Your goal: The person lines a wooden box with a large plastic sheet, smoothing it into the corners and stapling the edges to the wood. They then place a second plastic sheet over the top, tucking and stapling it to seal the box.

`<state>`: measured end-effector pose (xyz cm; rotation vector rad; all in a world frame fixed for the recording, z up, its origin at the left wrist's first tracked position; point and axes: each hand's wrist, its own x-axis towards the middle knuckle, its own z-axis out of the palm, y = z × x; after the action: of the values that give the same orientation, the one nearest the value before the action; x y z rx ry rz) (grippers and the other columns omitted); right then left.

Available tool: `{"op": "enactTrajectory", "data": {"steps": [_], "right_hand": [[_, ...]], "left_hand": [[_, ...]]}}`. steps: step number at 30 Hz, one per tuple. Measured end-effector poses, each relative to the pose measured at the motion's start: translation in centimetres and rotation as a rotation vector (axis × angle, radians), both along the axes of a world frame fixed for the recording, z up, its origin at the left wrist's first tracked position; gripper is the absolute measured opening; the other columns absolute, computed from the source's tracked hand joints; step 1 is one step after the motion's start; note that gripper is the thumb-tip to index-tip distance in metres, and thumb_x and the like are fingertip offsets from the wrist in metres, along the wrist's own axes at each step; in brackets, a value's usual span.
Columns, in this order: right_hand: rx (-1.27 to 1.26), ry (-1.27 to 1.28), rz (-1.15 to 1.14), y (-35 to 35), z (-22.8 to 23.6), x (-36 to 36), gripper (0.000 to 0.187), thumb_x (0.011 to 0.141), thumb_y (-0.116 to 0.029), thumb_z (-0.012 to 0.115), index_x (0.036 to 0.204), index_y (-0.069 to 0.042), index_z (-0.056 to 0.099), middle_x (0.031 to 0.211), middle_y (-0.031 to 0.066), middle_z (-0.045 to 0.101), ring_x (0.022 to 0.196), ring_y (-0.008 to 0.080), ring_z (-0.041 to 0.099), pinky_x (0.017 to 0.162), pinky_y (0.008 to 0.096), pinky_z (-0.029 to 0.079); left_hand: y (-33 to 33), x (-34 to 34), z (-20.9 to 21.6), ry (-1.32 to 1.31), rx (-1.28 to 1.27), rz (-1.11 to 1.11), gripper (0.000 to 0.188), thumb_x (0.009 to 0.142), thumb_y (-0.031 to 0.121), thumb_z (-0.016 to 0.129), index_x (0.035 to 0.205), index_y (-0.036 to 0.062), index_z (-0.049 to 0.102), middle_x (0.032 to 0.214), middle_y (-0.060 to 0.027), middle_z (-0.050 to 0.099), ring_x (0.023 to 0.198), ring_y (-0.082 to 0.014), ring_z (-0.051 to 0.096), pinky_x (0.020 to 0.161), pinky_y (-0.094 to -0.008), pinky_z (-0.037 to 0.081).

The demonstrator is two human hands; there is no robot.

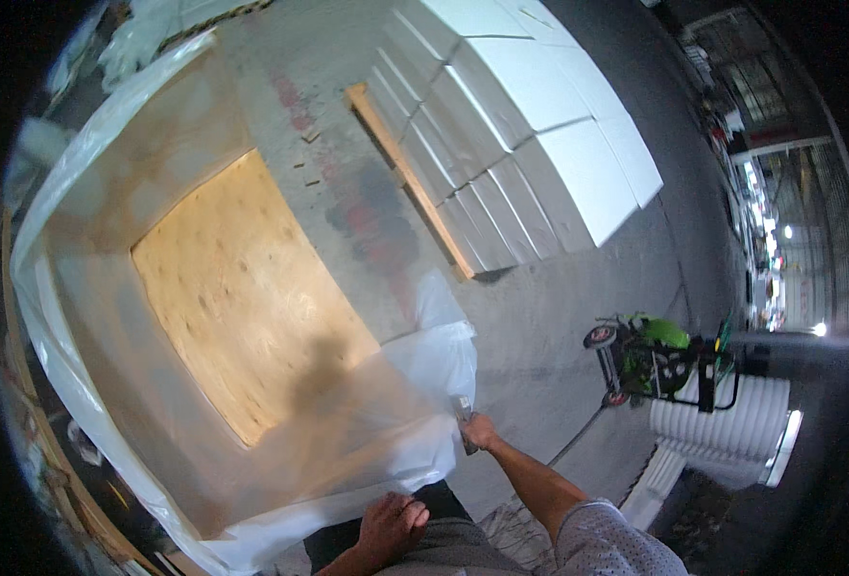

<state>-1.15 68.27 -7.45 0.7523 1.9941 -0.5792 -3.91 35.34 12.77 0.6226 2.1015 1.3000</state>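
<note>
The right hand [480, 432] is pinching the liner [415, 384] corner at the crate [107, 278] rim while the left hand [391, 526], loosely curled, is resting nearer; tugging hard risks tearing the film.

Clear plastic liner [415, 422] walls off the crate ahead of both hands; bare grey concrete floor [539, 336] lies open to their right, before the green wheeled cart [650, 355]

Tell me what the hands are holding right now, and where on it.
Right hand grips the clear plastic liner at its near corner edge. Left hand rests on the liner's rim; its grip cannot be told.
</note>
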Motion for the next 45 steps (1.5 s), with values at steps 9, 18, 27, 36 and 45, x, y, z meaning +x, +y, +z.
{"op": "enactTrajectory", "data": {"steps": [9,18,27,36,45], "right_hand": [[0.190,0.399,-0.637,-6.1,2.3,11.2,0.046,0.089,-0.040,0.059,0.099,0.004,0.063,0.084,0.0224,0.069,0.084,0.0375,0.067,0.076,0.0447,0.051],[0.195,0.345,-0.698,-12.7,7.1,29.4,0.047,0.089,-0.038,0.059,0.101,0.007,0.062,0.099,0.0286,0.066,0.095,0.0419,0.064,0.083,0.0460,0.049],[0.225,0.170,-0.666,-15.4,3.5,49.4,0.054,0.082,-0.048,0.065,0.090,0.005,0.063,0.077,0.0202,0.064,0.072,0.0350,0.062,0.069,0.0473,0.049],[0.367,0.142,-0.572,-8.1,-3.6,55.5,0.025,0.091,-0.028,0.061,0.108,-0.010,0.060,0.086,0.0145,0.062,0.079,0.0276,0.060,0.067,0.0406,0.050],[0.095,0.613,-0.864,2.0,-2.0,46.2,0.029,0.091,-0.028,0.063,0.098,0.000,0.062,0.077,0.0189,0.062,0.071,0.0349,0.061,0.064,0.0422,0.048]], "left_hand": [[-6.3,11.1,-16.6,0.441,-0.496,-0.578,0.038,0.092,0.029,0.055,0.117,0.0007,0.057,0.117,-0.0242,0.060,0.111,-0.0364,0.058,0.098,-0.0461,0.045],[-6.9,10.2,-24.2,-0.257,-0.658,-0.148,0.063,0.090,0.040,0.055,0.132,-0.0063,0.048,0.133,-0.0320,0.050,0.125,-0.0451,0.047,0.106,-0.0455,0.037],[1.9,6.6,-27.4,-0.513,-0.801,-0.147,0.077,0.087,0.060,0.053,0.128,-0.0054,0.052,0.124,-0.0282,0.059,0.111,-0.0446,0.059,0.096,-0.0468,0.044],[14.4,10.0,-39.4,-1.055,-0.195,0.206,0.070,0.083,0.050,0.066,0.136,0.0073,0.050,0.136,-0.0136,0.052,0.122,-0.0297,0.049,0.102,-0.0438,0.036],[15.5,23.2,-28.5,-0.466,-0.241,-0.134,0.041,0.100,0.036,0.041,0.104,0.0006,0.062,0.095,-0.0128,0.061,0.097,-0.0268,0.057,0.084,-0.0410,0.045]]}}
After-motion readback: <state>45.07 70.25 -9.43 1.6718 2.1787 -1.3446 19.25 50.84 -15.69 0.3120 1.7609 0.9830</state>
